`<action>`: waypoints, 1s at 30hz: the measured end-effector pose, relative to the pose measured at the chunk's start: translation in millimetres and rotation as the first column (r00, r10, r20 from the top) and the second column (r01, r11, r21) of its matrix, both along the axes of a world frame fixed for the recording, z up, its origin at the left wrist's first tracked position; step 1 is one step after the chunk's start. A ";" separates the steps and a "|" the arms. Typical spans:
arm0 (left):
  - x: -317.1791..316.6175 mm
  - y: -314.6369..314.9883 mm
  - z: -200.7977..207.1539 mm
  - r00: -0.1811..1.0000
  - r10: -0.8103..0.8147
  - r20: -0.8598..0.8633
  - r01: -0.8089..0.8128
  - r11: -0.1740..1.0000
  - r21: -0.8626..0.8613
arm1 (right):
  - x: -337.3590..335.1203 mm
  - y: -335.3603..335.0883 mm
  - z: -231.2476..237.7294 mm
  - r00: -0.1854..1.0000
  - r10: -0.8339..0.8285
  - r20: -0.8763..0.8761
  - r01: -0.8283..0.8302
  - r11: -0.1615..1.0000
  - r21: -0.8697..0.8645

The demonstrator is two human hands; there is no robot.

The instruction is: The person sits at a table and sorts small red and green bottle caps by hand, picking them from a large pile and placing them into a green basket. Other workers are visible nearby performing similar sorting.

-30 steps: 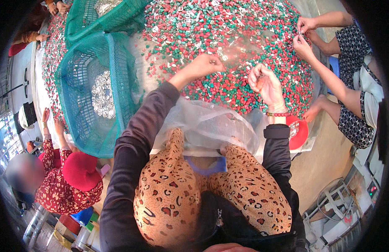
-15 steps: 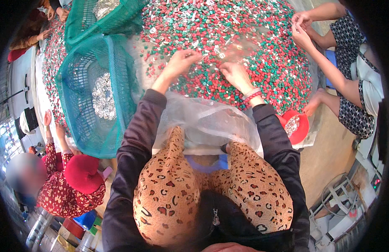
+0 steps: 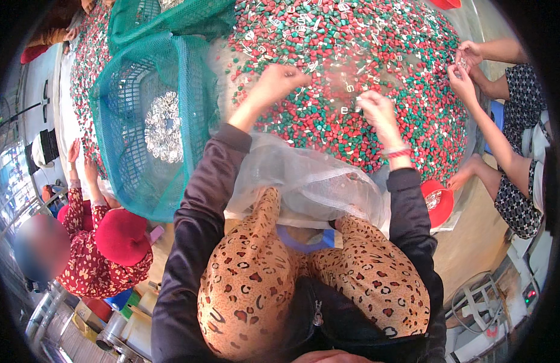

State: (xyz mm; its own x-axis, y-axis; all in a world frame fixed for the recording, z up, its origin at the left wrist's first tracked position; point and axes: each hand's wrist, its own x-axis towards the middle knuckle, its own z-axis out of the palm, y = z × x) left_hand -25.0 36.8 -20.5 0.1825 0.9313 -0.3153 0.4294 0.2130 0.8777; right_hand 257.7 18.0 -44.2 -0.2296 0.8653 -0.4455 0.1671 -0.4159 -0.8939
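Observation:
A wide heap of small red and green pebble-like pieces (image 3: 328,136) lies in front of me, with small pale metal buckle-like pieces (image 3: 345,110) scattered through it. Over the heap's near left part is my left hand (image 3: 279,86), its fingers curled together and thumb and fingertips closed; what they may hold is too small to make out. To its right my right hand (image 3: 380,115), with a red and white band at the wrist, pinches its fingertips just above the heap. Something small and pale shows at those fingertips, but its kind is unclear.
Left of me stands a blue-green basket (image 3: 101,130) lined with netting, holding a pile of metal pieces (image 3: 164,128). A red bowl (image 3: 442,212) with similar pieces sits at the right. Clear plastic sheeting (image 3: 304,172) hangs over my knees. Co-workers sit at both sides.
My right hand has moved to the right, away from my left hand, which stays over the heap with fingers closed. The whole view has turned slightly.

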 end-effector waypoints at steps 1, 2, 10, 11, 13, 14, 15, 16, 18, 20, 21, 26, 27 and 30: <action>4.7 -4.4 -10.8 0.944 -0.112 -0.310 0.133 0.990 0.048 | 14.1 -1.3 7.2 0.946 -0.196 -0.259 0.133 0.961 -0.242; 8.4 -10.4 -21.4 0.879 -0.140 -0.456 0.187 0.981 0.058 | 23.5 -4.8 12.0 0.856 -0.236 -0.460 0.115 0.954 -0.276; 14.2 -28.4 -59.4 0.615 -0.113 -0.781 0.349 0.927 0.141 | 51.1 -19.8 50.7 0.604 -0.297 -0.739 0.073 0.945 -0.320; 14.4 -26.9 -58.9 0.613 -0.127 -0.780 0.367 0.920 0.139 | 50.8 -19.9 54.7 0.628 -0.300 -0.718 0.088 0.944 -0.318; 15.5 -23.3 -57.4 0.599 -0.158 -0.785 0.420 0.897 0.139 | 48.8 -17.4 56.4 0.712 -0.287 -0.640 0.064 0.935 -0.348; 16.6 -21.6 -56.6 0.585 -0.176 -0.792 0.454 0.880 0.140 | 47.6 -15.6 54.0 0.753 -0.273 -0.598 0.048 0.930 -0.363; 17.3 -19.5 -55.9 0.561 -0.186 -0.807 0.482 0.865 0.136 | 45.1 -13.4 48.4 0.861 -0.266 -0.433 0.083 0.914 -0.397; 18.3 -17.9 -55.4 0.558 -0.202 -0.805 0.492 0.861 0.125 | 43.7 -11.3 41.9 0.937 -0.172 -0.304 0.060 0.936 -0.346; 19.1 -15.0 -54.6 0.528 -0.230 -0.817 0.509 0.856 0.088 | 38.3 -4.4 22.5 0.999 0.026 -0.035 -0.034 0.961 -0.274; 19.0 -13.4 -53.8 0.559 -0.227 -0.797 0.473 0.877 0.082 | 29.1 2.8 1.1 0.977 0.126 0.174 -0.126 0.992 -0.009; 18.5 -13.0 -52.9 0.567 -0.241 -0.787 0.464 0.883 0.064 | 26.0 5.2 -6.9 0.962 0.145 0.232 -0.167 0.983 0.078; 11.9 -11.0 -39.8 0.704 -0.128 -0.698 0.287 0.951 0.115 | 4.8 30.2 -29.4 0.799 0.178 0.574 -0.398 0.872 0.283; 9.5 -10.0 -34.7 0.756 -0.051 -0.653 0.221 0.958 0.180 | -2.2 34.2 -32.4 0.773 0.155 0.615 -0.427 0.844 0.324; -4.9 -1.7 -14.2 0.947 0.175 0.268 -0.120 0.970 -0.212 | -18.6 47.9 -40.6 0.687 0.130 0.715 -0.504 0.794 0.340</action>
